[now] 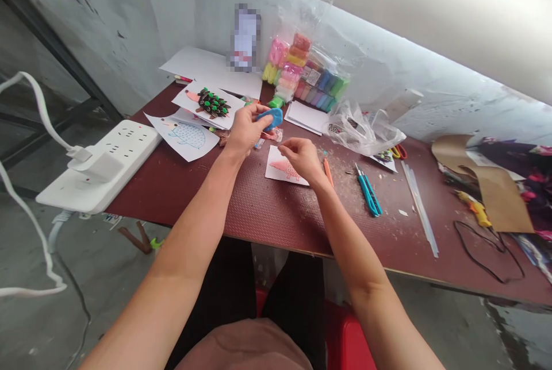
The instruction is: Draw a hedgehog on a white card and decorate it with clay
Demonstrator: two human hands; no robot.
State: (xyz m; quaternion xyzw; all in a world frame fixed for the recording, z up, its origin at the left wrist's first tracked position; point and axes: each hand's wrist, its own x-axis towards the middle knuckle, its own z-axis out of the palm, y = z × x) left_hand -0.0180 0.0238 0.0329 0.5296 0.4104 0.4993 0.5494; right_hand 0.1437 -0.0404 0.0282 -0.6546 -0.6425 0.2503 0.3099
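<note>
My left hand point(246, 128) pinches a flattened lump of blue modelling clay point(272, 119) above the table. My right hand point(303, 157) is closed in a pinch just right of it; whatever its fingertips hold, if anything, is too small to make out. Under the right hand lies a small paper with a red hedgehog drawing point(280, 169), partly covered by the hand. An orange pen-like stick point(328, 172) rests beside that wrist. Left of my left hand are a blue hedgehog drawing point(186, 137) and a hedgehog picture covered with dark seeds and green dots point(211, 102).
Bagged coloured clay point(302, 74) and a phone point(245, 39) stand by the wall. A plastic bag point(364, 131), teal cutters point(368, 191), clear glue sticks point(420, 209) and a yellow glue gun point(473, 208) lie rightward. A white power strip point(101, 166) overhangs the left edge.
</note>
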